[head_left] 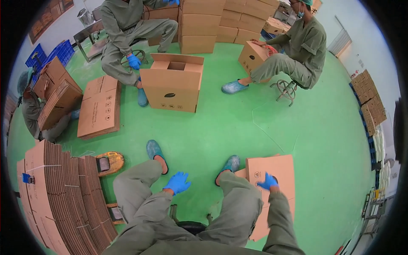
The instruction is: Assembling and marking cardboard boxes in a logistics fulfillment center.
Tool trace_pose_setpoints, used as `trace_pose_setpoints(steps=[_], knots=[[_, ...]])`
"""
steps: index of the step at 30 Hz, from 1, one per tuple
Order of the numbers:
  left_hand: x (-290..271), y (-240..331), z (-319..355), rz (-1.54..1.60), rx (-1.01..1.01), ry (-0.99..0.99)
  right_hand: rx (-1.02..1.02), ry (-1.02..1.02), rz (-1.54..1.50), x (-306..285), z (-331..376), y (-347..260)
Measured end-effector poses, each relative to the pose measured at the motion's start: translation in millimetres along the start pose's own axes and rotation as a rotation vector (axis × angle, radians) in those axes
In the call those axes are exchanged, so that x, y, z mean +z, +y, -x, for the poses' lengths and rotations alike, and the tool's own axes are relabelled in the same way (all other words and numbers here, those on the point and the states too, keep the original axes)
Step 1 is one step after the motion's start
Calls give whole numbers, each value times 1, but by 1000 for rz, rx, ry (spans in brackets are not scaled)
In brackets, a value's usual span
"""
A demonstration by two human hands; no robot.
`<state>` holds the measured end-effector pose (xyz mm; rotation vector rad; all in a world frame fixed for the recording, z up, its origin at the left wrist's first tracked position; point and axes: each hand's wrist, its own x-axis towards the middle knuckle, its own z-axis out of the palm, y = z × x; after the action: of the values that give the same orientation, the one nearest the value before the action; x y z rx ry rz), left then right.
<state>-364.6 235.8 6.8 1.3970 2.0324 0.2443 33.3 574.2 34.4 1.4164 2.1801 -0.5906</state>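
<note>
My left hand (177, 183), in a blue glove, is held over the gap between my knees. Its fingers are apart and nothing is in it. On my right lies a flat folded carton (278, 165) of brown cardboard, partly beside my right leg. Above its upper part is my right hand (268, 182), also gloved in blue, with finger and thumb apart and nothing visible in it. Whether it touches the cardboard I cannot tell. Another piece of cardboard shows under the carton's left edge.
A tall stack of flat cartons (63, 191) stands at my left beside a yellow pallet jack (111, 163). Ahead stands an open-topped box (170, 87). Three people sit around, one with a closed box (250, 57), one by flat cartons (100, 106). Stacked boxes (197, 25) line the back.
</note>
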Motion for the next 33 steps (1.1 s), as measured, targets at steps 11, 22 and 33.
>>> trace_pose_setpoints(steps=[11,22,33], knots=[[22,-40,22,-21,-216,-320,532,173,261,290,96,79],[36,-47,42,17,-164,-293,572,253,186,186,87,-22],[-78,91,-26,843,153,190,-330,735,-978,-187,285,-64]])
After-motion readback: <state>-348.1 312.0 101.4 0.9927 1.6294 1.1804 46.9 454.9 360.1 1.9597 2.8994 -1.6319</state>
